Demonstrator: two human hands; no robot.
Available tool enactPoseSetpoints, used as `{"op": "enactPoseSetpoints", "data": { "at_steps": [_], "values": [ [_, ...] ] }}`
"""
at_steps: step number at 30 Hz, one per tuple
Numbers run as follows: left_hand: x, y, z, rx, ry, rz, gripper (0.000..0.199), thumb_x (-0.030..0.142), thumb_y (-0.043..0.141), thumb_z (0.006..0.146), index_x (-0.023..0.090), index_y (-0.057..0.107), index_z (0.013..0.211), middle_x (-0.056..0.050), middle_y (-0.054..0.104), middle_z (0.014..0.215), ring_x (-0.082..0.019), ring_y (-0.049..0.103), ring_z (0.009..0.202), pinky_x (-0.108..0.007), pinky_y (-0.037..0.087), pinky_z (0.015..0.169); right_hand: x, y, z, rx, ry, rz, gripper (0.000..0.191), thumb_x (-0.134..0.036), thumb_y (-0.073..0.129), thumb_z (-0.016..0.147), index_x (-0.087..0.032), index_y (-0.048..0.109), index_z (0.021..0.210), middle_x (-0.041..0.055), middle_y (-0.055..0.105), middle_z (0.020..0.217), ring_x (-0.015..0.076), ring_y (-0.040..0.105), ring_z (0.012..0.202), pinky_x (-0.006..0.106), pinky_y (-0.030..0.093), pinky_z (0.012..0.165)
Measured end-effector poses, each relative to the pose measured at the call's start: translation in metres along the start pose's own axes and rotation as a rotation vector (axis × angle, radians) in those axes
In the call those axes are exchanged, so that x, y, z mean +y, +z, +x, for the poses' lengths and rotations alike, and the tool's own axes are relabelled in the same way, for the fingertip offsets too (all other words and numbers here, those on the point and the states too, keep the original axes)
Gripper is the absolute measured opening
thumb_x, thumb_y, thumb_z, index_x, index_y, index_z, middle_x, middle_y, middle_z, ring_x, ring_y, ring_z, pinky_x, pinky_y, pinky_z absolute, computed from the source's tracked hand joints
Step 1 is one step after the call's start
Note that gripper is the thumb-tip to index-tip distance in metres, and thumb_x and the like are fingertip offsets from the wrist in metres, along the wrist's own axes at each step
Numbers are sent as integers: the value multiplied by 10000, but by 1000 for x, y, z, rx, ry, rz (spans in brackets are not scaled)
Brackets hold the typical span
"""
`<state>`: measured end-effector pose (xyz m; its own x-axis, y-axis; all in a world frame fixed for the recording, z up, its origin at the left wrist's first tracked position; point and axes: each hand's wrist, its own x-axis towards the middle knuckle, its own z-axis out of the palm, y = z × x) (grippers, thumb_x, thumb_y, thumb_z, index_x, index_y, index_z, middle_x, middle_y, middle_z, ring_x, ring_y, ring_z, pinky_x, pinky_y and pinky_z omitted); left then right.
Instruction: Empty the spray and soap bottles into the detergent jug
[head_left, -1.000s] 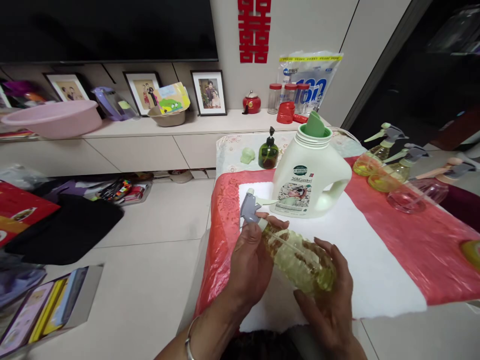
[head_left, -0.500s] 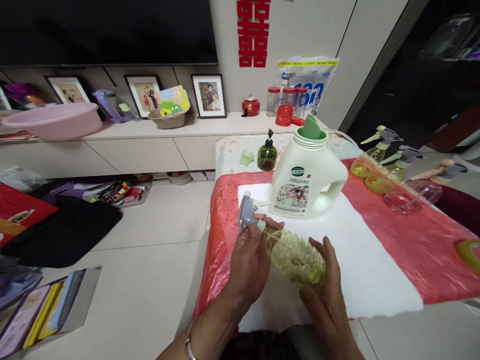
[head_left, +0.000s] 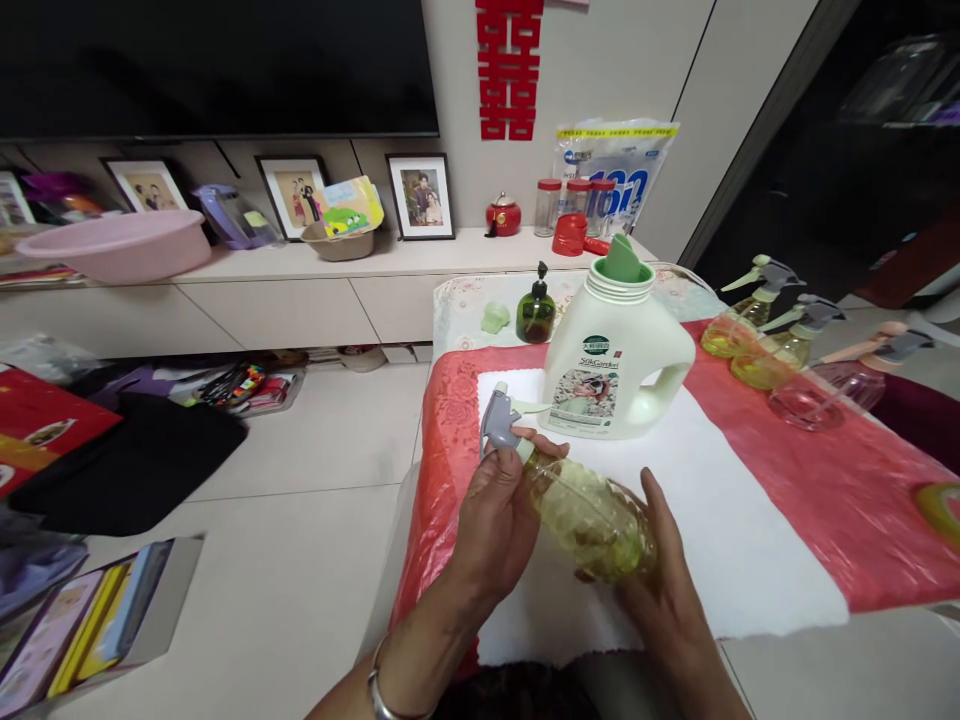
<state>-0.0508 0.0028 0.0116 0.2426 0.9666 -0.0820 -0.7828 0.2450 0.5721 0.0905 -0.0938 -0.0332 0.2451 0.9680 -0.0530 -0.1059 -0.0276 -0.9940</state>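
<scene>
A yellowish clear spray bottle [head_left: 589, 515] with a grey trigger head lies tilted between my hands, its nozzle to the upper left. My left hand [head_left: 499, 515] wraps round its neck just below the trigger. Against the bottle's base rests my right hand [head_left: 660, 570], its fingers partly behind and under the bottle. Just beyond them, a large white jug [head_left: 615, 350] with a green spout piece in its mouth stands upright on a white cloth [head_left: 750, 560].
Several spray bottles stand at the right on the red plastic sheet [head_left: 795, 480]. A dark green pump bottle [head_left: 535, 312] and a pale green cap [head_left: 495, 318] sit at the table's back. Behind is a low cabinet [head_left: 292, 312] with framed photos and a pink basin [head_left: 120, 245].
My right hand has shifted slightly, its lower fingers now further under the bottle's base. My left hand keeps its hold on the neck. The view has tilted a little.
</scene>
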Motion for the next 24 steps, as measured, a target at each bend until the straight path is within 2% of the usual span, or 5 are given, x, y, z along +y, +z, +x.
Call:
{"op": "enactPoseSetpoints", "data": {
  "at_steps": [4, 7, 10, 17, 24],
  "values": [
    [4, 2, 1, -20, -28, -23, 324, 434, 825, 804, 206, 680, 983, -29, 715, 962, -226, 666, 1083, -424, 387, 1150, 1, 2, -4, 97, -222, -326, 818, -561, 704, 910, -224, 350, 1565, 99, 366, 1486, 246, 381, 1398, 351, 386, 1186],
    [7, 5, -1, -74, -53, -17, 349, 427, 840, 789, 192, 693, 1001, -49, 721, 1010, -253, 647, 1160, -439, 367, 1170, -8, 3, -5, -3, 113, 77, 925, -711, 595, 941, -197, 229, 1617, 156, 495, 1336, 225, 614, 1037, 319, 560, 846],
    [8, 5, -1, -87, -60, 11, 347, 438, 833, 795, 180, 704, 987, -59, 718, 1030, -255, 645, 1163, -439, 371, 1163, -15, 4, -2, -140, 461, 392, 1025, -840, 479, 935, -159, 153, 1629, 175, 577, 1138, 166, 579, 666, 276, 497, 572],
    [3, -4, 4, -30, -13, 22, 292, 424, 782, 856, 197, 707, 1024, -48, 730, 1039, -202, 652, 1092, -408, 387, 1136, -9, 3, -2, 39, -1, -87, 1013, -605, 755, 868, -244, 212, 1644, 112, 310, 1532, 260, 385, 1406, 316, 495, 1082],
    [10, -5, 4, -72, -73, 24, 359, 432, 852, 774, 190, 725, 1007, -37, 739, 985, -239, 664, 1142, -436, 340, 1181, 1, 1, 2, -52, 156, 236, 980, -621, 747, 850, -275, 260, 1627, 98, 371, 1504, 272, 451, 1355, 350, 494, 1071]
  ]
}}
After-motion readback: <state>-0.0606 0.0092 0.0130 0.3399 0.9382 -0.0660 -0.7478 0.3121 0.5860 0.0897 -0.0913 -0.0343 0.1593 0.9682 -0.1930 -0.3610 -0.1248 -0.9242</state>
